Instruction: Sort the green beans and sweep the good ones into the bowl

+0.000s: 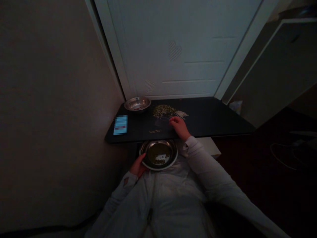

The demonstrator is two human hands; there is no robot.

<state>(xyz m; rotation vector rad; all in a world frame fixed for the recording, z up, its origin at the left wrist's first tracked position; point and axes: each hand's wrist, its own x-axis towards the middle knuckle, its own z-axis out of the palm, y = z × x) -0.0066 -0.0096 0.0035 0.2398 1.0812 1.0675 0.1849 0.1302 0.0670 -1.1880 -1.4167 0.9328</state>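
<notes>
My left hand [138, 166] grips the left rim of a shiny metal bowl [174, 157], which sits at my lap just below the table's front edge. Some small dark grains [159, 161] show in its bottom. Over the dark table, my right hand [178, 126] has its fingers drawn together; whatever they may hold is too small to see. Just beyond it lies a pile of mixed green and pale beans or grains [163, 110], with a whitish heap [181, 114] on its right side. A faint see-through patch [161, 122] and a short row of pale grains [155, 131] lie nearer me.
A second metal bowl [137, 104] stands at the table's back left corner. In front of it lies a phone with a lit, blurred screen [120, 125]. The black table [210, 115] meets a white door [173, 43] behind and a wall [61, 99] at left.
</notes>
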